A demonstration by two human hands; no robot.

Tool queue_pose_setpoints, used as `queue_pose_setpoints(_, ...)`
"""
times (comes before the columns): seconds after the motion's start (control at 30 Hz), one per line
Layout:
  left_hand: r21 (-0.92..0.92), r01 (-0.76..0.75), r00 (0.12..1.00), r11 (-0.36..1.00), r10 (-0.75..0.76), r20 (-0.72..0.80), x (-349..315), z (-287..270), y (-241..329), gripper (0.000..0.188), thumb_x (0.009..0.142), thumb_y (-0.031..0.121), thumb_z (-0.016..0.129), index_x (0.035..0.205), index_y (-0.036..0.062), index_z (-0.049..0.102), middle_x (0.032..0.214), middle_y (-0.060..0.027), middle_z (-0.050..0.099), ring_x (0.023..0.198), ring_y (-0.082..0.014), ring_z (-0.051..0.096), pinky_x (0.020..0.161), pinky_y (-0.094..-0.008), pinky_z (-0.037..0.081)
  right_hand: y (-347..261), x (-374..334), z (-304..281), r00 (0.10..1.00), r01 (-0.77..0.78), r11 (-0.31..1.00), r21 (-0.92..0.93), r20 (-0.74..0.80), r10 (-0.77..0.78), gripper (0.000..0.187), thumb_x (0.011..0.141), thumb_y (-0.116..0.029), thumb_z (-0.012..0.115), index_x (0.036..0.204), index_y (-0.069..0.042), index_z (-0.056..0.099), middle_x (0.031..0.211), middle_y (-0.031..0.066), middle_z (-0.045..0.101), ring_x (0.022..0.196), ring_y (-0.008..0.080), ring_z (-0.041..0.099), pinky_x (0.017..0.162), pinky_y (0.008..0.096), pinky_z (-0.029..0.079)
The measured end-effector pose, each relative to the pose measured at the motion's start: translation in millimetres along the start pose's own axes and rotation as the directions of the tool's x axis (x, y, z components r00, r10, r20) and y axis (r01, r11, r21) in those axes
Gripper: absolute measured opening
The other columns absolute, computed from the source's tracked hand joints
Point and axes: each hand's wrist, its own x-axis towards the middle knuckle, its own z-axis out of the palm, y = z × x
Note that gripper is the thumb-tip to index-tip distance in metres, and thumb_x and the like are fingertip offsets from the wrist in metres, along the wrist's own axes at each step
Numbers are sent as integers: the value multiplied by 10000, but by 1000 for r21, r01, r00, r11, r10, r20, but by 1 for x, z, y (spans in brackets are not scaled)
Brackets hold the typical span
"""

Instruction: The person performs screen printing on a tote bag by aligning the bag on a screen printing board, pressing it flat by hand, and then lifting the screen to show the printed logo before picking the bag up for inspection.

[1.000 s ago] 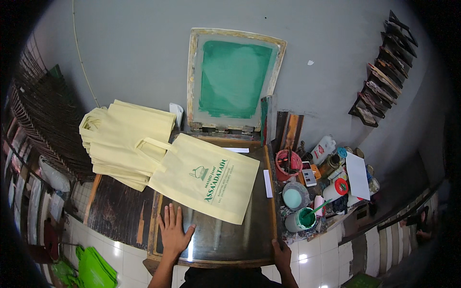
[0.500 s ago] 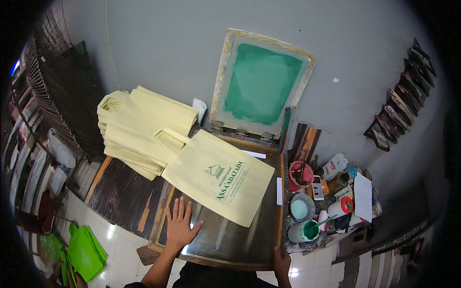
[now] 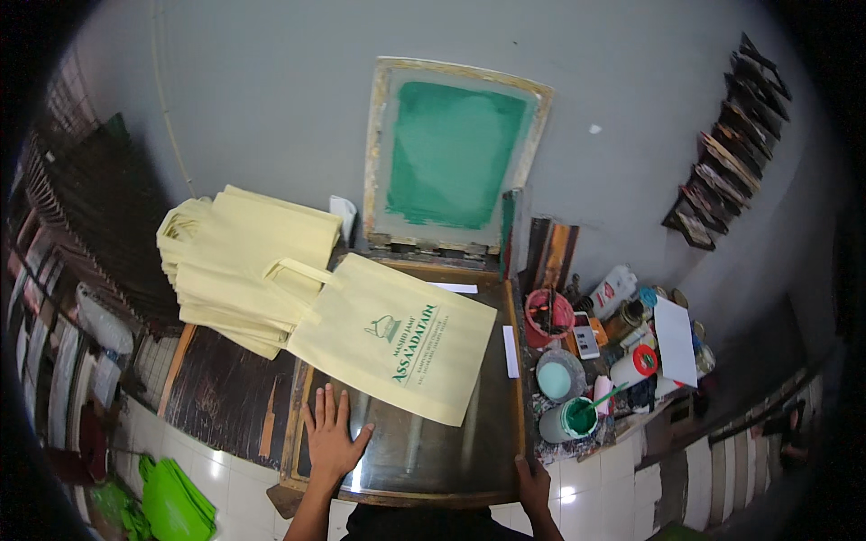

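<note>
My left hand [image 3: 332, 435] lies flat with spread fingers on the lower left part of a glass-topped printing table [image 3: 406, 469]. Its fingertips are just below a pale yellow cloth tote bag [image 3: 397, 343] with a green print, which lies tilted across the glass. My right hand [image 3: 532, 485] is curled around the table's near right corner. Behind the bag, a screen-printing frame [image 3: 458, 149] with a green-stained mesh stands raised on hinges. A thick stack of plain yellow tote bags [image 3: 244, 261] sits to the left, touching the printed bag's handle side.
On the right, a cluttered side bench holds a tub of green ink [image 3: 570, 420] with a stick, a grey bowl [image 3: 561, 375], a red basket [image 3: 548, 317] and several bottles. Bright green bags [image 3: 176, 500] are low on the left. Dark frames [image 3: 726, 149] hang on the right wall.
The view has shifted and turned slightly, so the scene sits a little further left. Both hands keep their places on the table, and the printed bag lies as before.
</note>
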Motion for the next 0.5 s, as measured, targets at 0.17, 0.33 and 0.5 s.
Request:
queue_pose_setpoints(0.17, 15, -9, 1000, 1000, 9, 2, 1, -1, 2, 922, 991, 650, 523, 1618, -15, 403, 1732, -277, 245, 1636, -408, 149, 1300, -628, 20, -8, -2, 0, 1000, -15, 999, -29, -20, 14, 589, 1020, -433, 671, 1243, 112, 696, 1108, 233, 766, 1036, 278, 718, 924, 400, 544)
queue_pose_setpoints(0.33, 4, -24, 1000, 1000, 24, -11, 2, -2, 2, 918, 990, 636, 537, 1612, -27, 408, 1722, -290, 261, 1631, -420, 162, 1296, -635, 18, -10, -2, 0, 999, -42, 994, -100, -28, 39, 631, 1013, -471, 671, 1243, 116, 698, 1119, 261, 764, 1057, 319, 728, 932, 413, 545)
queue_pose_setpoints(0.5, 33, -25, 999, 999, 25, -20, 0, 2, -1, 902, 991, 622, 546, 1622, -7, 401, 1731, -273, 252, 1631, -416, 167, 1297, -638, 17, -11, 0, 0, 996, -81, 991, -104, -31, 78, 627, 1003, -531, 678, 1196, 64, 728, 1048, 237, 772, 1027, 287, 735, 905, 402, 548)
